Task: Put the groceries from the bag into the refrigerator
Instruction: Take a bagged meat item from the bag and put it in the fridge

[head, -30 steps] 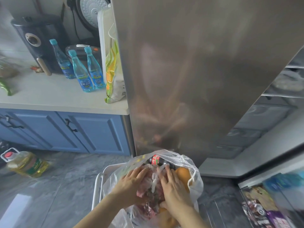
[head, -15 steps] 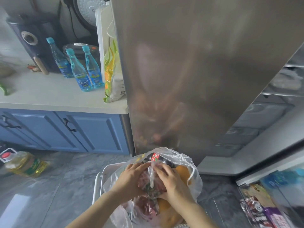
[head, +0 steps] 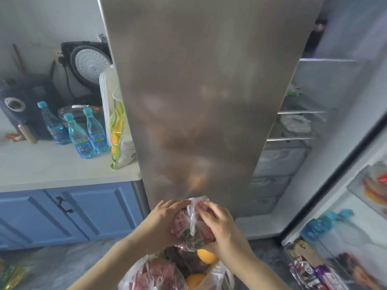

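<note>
Clearly the lift-out step is in hand: a small knotted packet [head: 191, 228] of something red, meat by the look of it though the blur leaves that uncertain, is up above the bag [head: 159, 277] and clear of it, held between both hands in front of the shut steel door [head: 201, 97]. The left hand [head: 162, 221] cups its left side, fingers curled over the top; the right hand [head: 219, 223] is pressed against its right side, fingers laid across the plastic. Neither hand is spread free; together they clasp the packet.

The packet is lumpy, a little taller than wide as held, so its long axis runs roughly up and down, leaning away from the person. Its twisted plastic neck sticks up and slightly toward the door, and a strip of clear film hangs down the middle.

Below, the bag holds more red packets and two oranges [head: 206, 256], so most of the job looks to be ahead. To the right the fridge [head: 310, 114] stands open, with wire shelves and drawers showing. Next, I'd judge, the packet has to swing right, round the edge of the steel door, and onto a shelf or into a drawer. One hand would probably do for that, as long as the loose film does not slip.
</note>
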The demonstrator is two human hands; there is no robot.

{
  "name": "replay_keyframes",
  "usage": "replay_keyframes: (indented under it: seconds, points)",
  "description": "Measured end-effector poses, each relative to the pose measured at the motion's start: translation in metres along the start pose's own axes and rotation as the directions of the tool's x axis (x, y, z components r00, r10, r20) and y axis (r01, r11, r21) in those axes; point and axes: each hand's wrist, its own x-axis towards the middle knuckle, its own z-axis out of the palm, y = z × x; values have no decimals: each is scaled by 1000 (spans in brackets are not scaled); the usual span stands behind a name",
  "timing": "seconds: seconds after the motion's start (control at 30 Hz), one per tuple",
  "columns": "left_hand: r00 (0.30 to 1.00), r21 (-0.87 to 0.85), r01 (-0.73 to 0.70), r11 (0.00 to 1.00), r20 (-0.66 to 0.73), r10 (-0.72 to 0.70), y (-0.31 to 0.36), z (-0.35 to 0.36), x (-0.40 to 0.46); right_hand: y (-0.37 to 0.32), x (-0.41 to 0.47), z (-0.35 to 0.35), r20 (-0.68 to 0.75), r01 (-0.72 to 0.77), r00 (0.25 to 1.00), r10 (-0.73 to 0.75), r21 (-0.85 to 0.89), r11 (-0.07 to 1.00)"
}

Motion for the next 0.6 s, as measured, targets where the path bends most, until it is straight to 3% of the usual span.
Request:
replay_keyframes:
  seconds: [0.2,0.43,0.6]
  points:
    - [937,-34,-346,937,-56,344,108,-27,93,24,-36,-129,-198,-176,969,146,-142,974]
    - [657,-154,-753,640,-114,745,337,-34,198,85,-127,-310,-479,-430,834,275,-251,867]
    - [473,-148,-879,453,-162,866,480,-46,264,120,-179,-435,-647,-519,740,182,-380,766]
